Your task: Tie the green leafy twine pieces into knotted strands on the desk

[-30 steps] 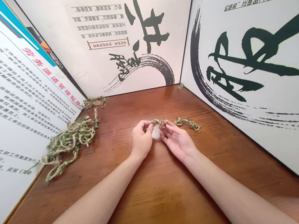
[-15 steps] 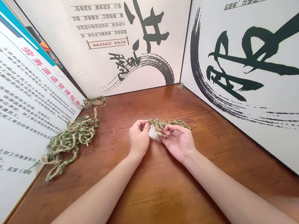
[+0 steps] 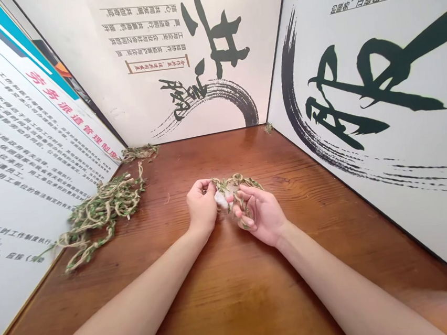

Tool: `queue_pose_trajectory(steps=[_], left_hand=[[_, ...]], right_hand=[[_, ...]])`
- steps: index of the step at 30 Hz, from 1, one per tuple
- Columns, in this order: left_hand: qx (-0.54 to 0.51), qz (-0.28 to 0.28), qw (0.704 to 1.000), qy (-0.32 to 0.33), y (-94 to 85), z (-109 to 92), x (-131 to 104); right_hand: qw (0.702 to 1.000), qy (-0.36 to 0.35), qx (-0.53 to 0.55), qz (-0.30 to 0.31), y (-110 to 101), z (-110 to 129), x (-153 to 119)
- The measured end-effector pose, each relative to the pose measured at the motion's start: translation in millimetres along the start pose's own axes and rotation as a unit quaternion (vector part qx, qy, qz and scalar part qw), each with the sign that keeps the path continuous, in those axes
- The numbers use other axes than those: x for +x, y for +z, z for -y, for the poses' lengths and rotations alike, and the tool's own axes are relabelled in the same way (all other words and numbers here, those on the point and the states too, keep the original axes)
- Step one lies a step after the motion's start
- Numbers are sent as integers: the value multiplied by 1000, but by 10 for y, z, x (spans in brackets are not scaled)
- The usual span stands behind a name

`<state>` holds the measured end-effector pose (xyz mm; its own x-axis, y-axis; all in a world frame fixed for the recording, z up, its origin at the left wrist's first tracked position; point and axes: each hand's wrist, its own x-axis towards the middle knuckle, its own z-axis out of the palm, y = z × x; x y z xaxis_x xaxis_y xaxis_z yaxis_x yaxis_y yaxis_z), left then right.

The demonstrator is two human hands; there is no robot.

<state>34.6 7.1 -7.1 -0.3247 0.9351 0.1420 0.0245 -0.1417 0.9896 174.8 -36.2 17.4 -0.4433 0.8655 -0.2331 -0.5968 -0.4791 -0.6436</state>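
My left hand (image 3: 202,204) is closed in a pinch on one end of a strand of leafy twine (image 3: 237,179), tan cord with small green leaves. Curled palm up, my right hand (image 3: 265,213) has the same strand looped and hanging among its partly bent fingers. Part of the strand is hidden behind those fingers. A small whitish, translucent thing (image 3: 222,199) shows between my two hands, too unclear to name.
To the left lies a tangled heap of leafy twine (image 3: 109,207). A smaller clump (image 3: 140,153) lies at the back left, and a tiny tuft (image 3: 268,128) at the back corner. Printed panels (image 3: 186,108) stand around the wooden table (image 3: 235,292).
My right hand has turned and its fingers have spread more, with the strand now bunched in loops and hanging by them. My left hand keeps its pinch. The view has shifted slightly.
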Motion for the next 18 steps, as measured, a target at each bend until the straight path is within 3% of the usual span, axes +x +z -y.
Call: queue_pose_trajectory(steps=[4,6,9,13,16,18], left_hand=[[-3,-13,1000,-10,11,-17,3],[-7,-13,1000,-13,16,-22,-1],[-8,-9,1000,-11,19,-19,-4],[-19,-12,1000,-10,14,-5,2],[-27,-20,999,-19,3,20,23],[-8,-37,999,-10,-7,47,43]], right_hand=[[980,-198,-10,-9,-13,43,-24],[968,-248,-2,18,-19,86,-54],[975,-219,-2,46,-32,125,-86],[990,-138,-24,30,-60,118,-74],[992,-48,-104,53,-73,141,-77],[978,6,-196,67,-59,188,-110]])
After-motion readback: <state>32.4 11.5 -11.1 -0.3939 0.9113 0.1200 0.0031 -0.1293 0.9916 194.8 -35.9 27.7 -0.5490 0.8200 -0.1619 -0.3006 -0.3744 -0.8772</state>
